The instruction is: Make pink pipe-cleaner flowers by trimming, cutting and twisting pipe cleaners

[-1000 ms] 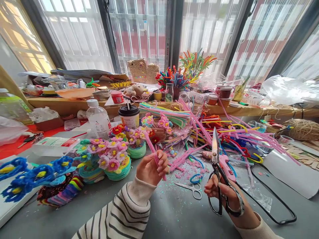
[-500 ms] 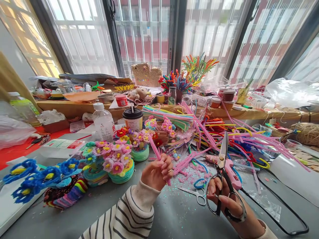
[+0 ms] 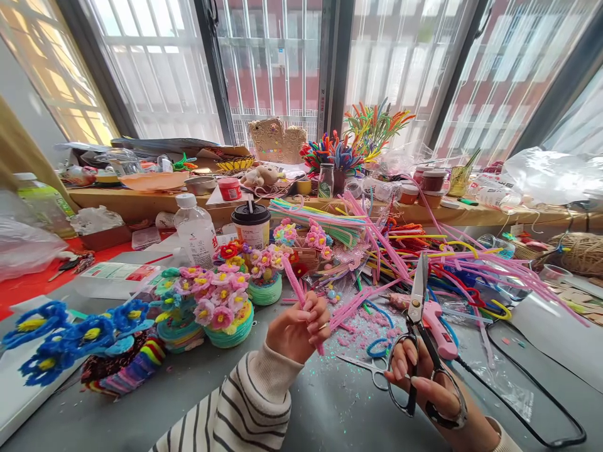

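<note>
A pink fuzzy stem (image 3: 293, 280) is pinched in my left hand (image 3: 298, 328), its upper part rising toward the flowers and a short end showing below the fingers. My right hand (image 3: 426, 376) has its fingers through the handles of large black-handled scissors (image 3: 418, 295), blades pointing up and nearly together. Behind the scissors lies a pink glue gun (image 3: 439, 329) with a black cable. Small white-handled scissors (image 3: 370, 366) rest on the grey table between my hands. Pink stems (image 3: 351, 307) and pink fluff scraps lie just beyond my left hand.
Pink flowers in a pot (image 3: 223, 298) and blue fuzzy flowers (image 3: 92, 333) stand at the left. Farther back are a bottle (image 3: 194, 232), a lidded cup (image 3: 251, 229) and a heap of coloured stems (image 3: 325, 223). A cluttered ledge (image 3: 188, 202) runs below the windows.
My right hand and the large scissors have shifted slightly down and left, with the blades a little closer together. My left hand is almost unmoved.
</note>
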### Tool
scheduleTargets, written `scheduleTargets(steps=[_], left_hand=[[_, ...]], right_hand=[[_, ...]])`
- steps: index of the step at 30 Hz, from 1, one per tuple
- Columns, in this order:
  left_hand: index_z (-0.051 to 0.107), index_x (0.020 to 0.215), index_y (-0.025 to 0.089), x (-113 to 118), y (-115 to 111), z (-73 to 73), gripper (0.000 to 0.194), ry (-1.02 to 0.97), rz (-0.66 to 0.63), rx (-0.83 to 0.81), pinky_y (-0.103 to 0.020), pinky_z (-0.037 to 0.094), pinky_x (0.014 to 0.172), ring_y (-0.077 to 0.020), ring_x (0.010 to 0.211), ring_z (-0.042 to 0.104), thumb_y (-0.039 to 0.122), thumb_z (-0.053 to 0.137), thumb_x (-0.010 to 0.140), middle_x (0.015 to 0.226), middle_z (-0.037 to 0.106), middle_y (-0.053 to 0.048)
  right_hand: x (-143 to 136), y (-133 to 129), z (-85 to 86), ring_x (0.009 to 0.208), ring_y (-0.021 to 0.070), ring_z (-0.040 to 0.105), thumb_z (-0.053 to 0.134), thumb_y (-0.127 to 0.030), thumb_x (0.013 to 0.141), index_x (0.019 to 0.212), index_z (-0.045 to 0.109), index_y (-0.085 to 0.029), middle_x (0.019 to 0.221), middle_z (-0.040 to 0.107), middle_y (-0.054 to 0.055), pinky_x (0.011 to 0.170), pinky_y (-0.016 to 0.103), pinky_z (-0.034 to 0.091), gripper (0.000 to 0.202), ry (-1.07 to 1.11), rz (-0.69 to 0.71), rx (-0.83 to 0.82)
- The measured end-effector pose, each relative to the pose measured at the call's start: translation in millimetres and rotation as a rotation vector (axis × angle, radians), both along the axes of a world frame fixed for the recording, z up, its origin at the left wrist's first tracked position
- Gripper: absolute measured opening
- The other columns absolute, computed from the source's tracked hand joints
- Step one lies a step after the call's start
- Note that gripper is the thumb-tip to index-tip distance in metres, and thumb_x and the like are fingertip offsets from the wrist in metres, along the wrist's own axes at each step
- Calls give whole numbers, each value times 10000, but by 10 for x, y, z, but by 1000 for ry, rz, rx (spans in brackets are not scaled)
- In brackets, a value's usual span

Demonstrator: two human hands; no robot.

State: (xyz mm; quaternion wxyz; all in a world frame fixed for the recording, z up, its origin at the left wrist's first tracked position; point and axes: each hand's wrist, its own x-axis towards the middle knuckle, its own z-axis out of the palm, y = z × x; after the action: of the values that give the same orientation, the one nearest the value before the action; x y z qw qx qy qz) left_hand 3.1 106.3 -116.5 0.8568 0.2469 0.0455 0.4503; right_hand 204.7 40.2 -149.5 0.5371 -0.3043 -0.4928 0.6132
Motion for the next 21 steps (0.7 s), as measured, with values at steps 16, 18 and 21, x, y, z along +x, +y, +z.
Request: scheduleTargets(steps=[16, 18, 21], left_hand=[[346, 559, 152, 6, 36, 10, 91, 43, -18, -11, -178, 239, 398, -65, 447, 270, 191, 429, 564, 532, 231, 30], [362, 557, 148, 24, 39, -1, 89, 77, -21, 16, -178, 237, 398, -63, 444, 275, 205, 426, 583, 530, 258, 26], [392, 556, 141, 53, 49, -29, 106, 142, -25, 68, -178, 226, 387, -58, 427, 280, 224, 428, 611, 522, 297, 22]], right_hand=[[-141, 102, -9, 696, 145, 435, 568, -277, 606, 697, 470, -209, 708, 449, 9, 753, 354, 371, 150, 265, 35, -80], [-218, 145, 4, 662, 136, 440, 569, -266, 601, 675, 462, -209, 686, 450, 1, 735, 349, 381, 142, 310, 66, -84], [-337, 208, 34, 666, 133, 442, 559, -247, 613, 679, 457, -208, 686, 450, -4, 738, 353, 374, 127, 322, 111, -92]])
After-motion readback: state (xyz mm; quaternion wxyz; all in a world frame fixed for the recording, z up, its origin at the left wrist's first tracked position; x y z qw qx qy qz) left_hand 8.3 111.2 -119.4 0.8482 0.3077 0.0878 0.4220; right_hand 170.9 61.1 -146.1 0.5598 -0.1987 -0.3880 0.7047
